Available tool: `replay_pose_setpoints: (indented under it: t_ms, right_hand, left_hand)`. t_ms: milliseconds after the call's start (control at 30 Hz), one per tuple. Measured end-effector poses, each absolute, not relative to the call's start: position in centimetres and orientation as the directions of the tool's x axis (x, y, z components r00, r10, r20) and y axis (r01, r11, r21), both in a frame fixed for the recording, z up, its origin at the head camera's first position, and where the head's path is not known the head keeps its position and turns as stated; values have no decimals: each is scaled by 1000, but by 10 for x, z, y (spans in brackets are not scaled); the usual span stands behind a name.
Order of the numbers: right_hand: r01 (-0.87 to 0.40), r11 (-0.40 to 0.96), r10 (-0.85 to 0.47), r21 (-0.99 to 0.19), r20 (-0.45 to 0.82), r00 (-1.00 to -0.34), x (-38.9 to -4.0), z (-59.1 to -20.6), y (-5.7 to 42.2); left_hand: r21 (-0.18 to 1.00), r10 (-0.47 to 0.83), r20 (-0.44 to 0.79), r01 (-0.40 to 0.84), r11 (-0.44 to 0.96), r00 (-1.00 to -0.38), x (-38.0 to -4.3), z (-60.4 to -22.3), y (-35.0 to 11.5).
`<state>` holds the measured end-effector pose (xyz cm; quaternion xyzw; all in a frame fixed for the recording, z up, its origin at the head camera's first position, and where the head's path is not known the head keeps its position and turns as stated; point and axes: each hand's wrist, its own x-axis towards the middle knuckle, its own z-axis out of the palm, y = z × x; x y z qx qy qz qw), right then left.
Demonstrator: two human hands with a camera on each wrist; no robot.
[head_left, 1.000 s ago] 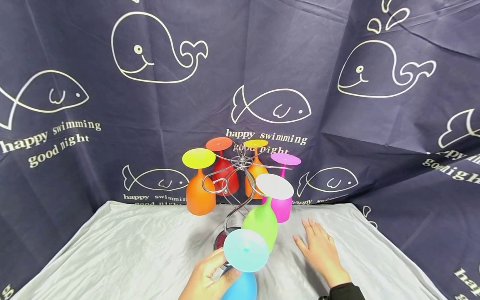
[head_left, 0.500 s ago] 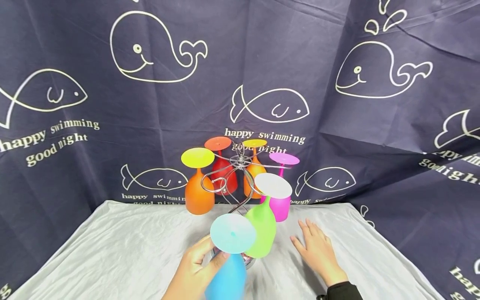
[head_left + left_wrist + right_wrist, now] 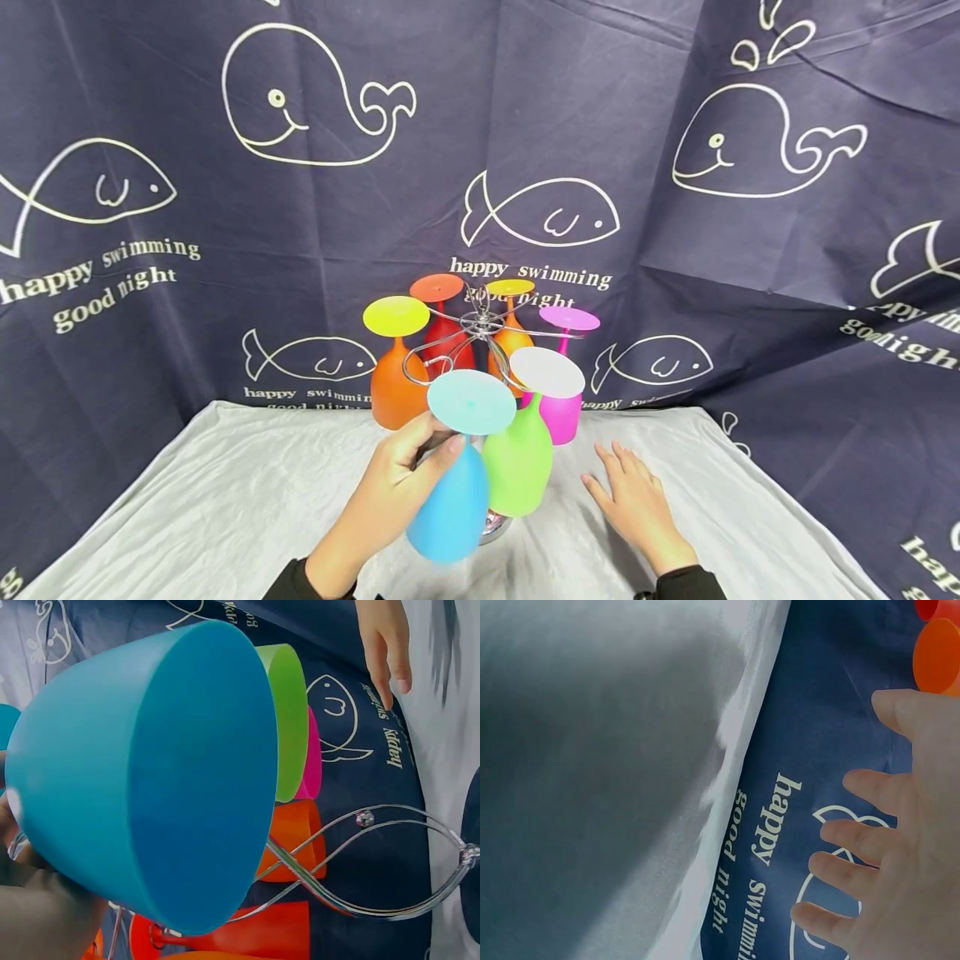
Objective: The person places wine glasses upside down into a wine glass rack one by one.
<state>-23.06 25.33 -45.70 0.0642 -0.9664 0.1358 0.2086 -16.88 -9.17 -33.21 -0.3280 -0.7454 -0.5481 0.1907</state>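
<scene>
My left hand point(image 3: 382, 492) pinches an upside-down blue goblet point(image 3: 448, 517) near its stem, just below the pale blue foot. In the left wrist view the goblet's bowl point(image 3: 82, 757) hides most of that hand. The goblet is at the near side of a chrome goblet rack point(image 3: 482, 325), in front of its empty-looking curled arm. Beside it hangs a green goblet point(image 3: 517, 467) with a white-looking foot. My right hand point(image 3: 637, 508) holds nothing; its fingers are spread over the cloth, right of the rack. The right wrist view also shows these fingers point(image 3: 862, 840) apart.
More goblets hang upside down round the rack: a magenta one point(image 3: 566, 417), a red one point(image 3: 453, 346), an orange one point(image 3: 399, 387) at left and another orange one point(image 3: 512, 342) behind. A pale cloth point(image 3: 247, 500) covers the table. A dark printed curtain point(image 3: 480, 108) stands behind.
My left hand has raised the blue goblet and brought it closer to the rack, slightly leftward overall. The right hand has stayed nearly still.
</scene>
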Motion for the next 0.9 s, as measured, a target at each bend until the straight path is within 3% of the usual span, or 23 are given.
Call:
replay_pose_setpoints:
  t_ms: [600,900]
  right_hand:
    - [-176,951,-58,-256,411,-910,-231,-458,254]
    - [-183,946,-60,-267,410,-910,-231,-458,254]
  left_hand:
    - [882,206,412,445,153,-887,-191,-309,-82]
    - [897,86,400,409,171,-913,-202,-310,-84]
